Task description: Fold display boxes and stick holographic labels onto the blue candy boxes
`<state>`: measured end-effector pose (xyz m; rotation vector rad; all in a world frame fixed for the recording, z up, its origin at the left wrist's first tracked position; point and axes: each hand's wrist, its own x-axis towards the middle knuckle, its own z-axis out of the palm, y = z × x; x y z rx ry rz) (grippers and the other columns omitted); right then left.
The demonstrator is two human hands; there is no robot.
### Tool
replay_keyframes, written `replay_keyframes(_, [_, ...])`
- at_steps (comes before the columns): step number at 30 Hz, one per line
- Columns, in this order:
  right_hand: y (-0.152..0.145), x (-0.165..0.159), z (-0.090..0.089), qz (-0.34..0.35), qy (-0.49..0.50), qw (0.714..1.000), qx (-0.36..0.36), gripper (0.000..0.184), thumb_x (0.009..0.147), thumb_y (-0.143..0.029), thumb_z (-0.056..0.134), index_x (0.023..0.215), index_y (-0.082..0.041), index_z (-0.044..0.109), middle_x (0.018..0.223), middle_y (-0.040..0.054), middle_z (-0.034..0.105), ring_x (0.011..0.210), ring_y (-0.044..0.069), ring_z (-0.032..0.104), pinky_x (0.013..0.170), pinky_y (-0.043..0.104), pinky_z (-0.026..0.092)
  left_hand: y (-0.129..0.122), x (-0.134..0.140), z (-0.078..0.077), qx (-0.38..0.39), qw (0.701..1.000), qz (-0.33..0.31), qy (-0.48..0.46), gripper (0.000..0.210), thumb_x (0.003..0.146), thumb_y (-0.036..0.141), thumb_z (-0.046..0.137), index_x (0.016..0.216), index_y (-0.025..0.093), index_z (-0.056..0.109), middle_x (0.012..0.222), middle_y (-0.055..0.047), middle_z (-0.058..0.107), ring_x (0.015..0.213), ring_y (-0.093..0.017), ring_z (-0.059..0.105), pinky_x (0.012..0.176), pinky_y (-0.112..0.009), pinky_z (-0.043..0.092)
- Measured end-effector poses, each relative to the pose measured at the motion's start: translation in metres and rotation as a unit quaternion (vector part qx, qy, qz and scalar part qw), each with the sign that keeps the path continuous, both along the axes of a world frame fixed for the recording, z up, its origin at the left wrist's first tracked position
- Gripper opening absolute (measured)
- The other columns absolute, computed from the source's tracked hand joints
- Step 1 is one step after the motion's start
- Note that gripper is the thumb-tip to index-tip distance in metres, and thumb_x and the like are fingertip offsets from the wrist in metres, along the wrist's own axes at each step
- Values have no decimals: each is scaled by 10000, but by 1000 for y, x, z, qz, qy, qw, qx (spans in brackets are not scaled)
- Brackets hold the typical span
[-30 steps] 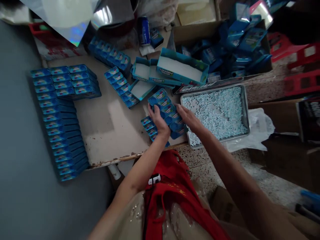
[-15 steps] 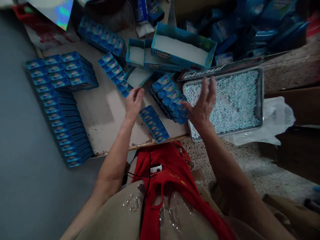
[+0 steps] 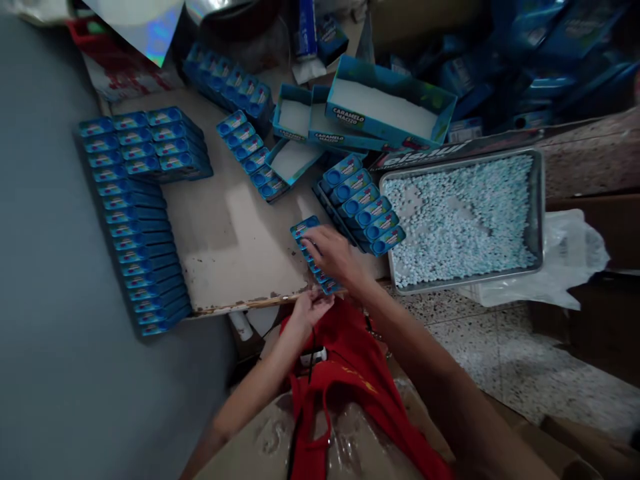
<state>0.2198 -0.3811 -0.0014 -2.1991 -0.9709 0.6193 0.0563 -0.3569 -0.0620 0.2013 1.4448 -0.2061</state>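
My right hand point(image 3: 334, 252) reaches over a short row of small blue candy boxes point(image 3: 306, 225) at the table's front edge. Its fingers curl down over the row's left side and hide most of the middle boxes. Just below the edge, my left hand point(image 3: 311, 307) is palm up with its fingers stretched out, close to the row's near end, and nothing shows in it. To the right of the row stands a stack of similar blue boxes point(image 3: 364, 207). Another row of blue boxes point(image 3: 253, 155) lies further back, to the left.
A metal tray point(image 3: 538, 220) of pale blue and white candies sits at the right. Open blue cartons point(image 3: 345, 115) with white insides stand at the back. Many blue boxes point(image 3: 145, 233) line the table's left side. A clear plastic bag point(image 3: 575, 257) lies beyond the tray.
My right hand has moved left from beside the tray onto the short row. My left hand has dropped towards me, below the table edge, and turned palm up. The view has shifted slightly.
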Motion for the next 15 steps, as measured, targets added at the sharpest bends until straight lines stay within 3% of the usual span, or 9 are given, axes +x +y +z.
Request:
replay_keyframes(3, [67,41,-5,92,2,989,-113,386,974,-492,697,1187,-174,745,1291,180,730,1285,332,631,1142,475,454,-22,-7,1,-52,998,21,4,321,673,-85,487,820,184,584,847,-66,702,798,-197,725,903,-360,622])
replay_keyframes(5, [94,58,-11,143,50,956,-252,538,863,-648,771,963,-120,787,1186,228,763,1217,374,682,1091,470,487,-29,-6,1,-85,995,45,2,373,629,-102,460,815,197,584,867,-61,707,834,-196,734,916,-334,619])
replay_keyframes(7, [106,68,-15,190,91,913,-350,661,801,-770,727,775,-112,775,1078,220,789,1151,349,729,1030,394,510,-31,-1,-1,-106,992,64,4,412,594,-107,454,825,204,595,876,-62,709,862,-204,740,924,-328,618])
replay_keyframes(9, [108,70,-14,225,90,894,-376,678,721,-802,762,750,-125,782,1060,196,803,1113,337,748,979,363,529,-29,7,-1,-109,991,75,0,451,570,-101,461,857,211,617,899,-56,720,904,-218,744,945,-347,617])
replay_keyframes(12, [108,62,-4,260,58,888,-374,640,647,-707,900,928,-137,827,1133,192,803,1081,377,752,921,407,572,-21,20,2,-75,994,83,-10,500,557,-55,475,923,241,644,920,-18,736,973,-236,739,978,-403,616])
replay_keyframes(15, [108,48,11,260,28,886,-383,575,784,-570,859,1120,-106,808,1214,218,777,1139,377,740,903,396,580,-10,19,16,-30,998,36,-45,520,544,8,508,981,244,665,884,-5,740,979,-253,734,993,-443,610])
